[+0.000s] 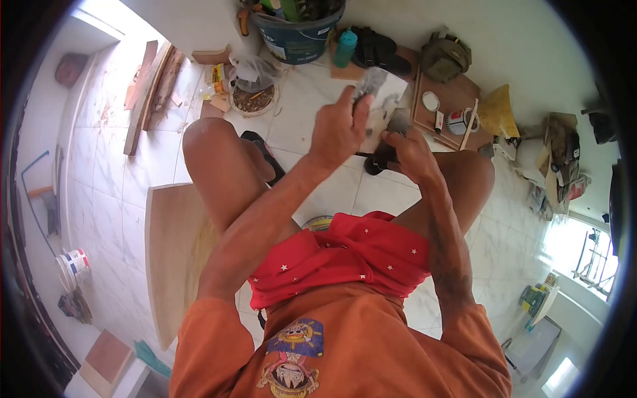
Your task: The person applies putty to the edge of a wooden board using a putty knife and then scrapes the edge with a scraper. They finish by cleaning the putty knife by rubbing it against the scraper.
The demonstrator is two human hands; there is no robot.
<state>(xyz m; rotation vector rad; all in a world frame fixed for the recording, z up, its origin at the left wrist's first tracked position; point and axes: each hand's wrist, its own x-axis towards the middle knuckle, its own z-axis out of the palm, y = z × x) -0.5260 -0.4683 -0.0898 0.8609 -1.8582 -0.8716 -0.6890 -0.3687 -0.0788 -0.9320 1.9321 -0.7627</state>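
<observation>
Over the gap between my knees, my left hand (337,131) is closed around a flat plate smeared white and grey (383,93). Its broad face tilts up, the top end reaching past my fingers. Close to its lower right edge, my right hand (415,156) is closed, thumb pointing left, on a small dark grey flat piece (399,122). The piece's lower part is hidden by my fingers, and it overlaps the plate's edge in this view. I cannot tell what kind of tool it is.
A tool bucket (298,41) stands ahead, beside a teal bottle (345,48) and black sandals (379,53). To the right, a brown board (451,96) carries an open can (462,121) with a stick across it. Wood strips (147,93) and a curved wooden panel (174,252) lie left.
</observation>
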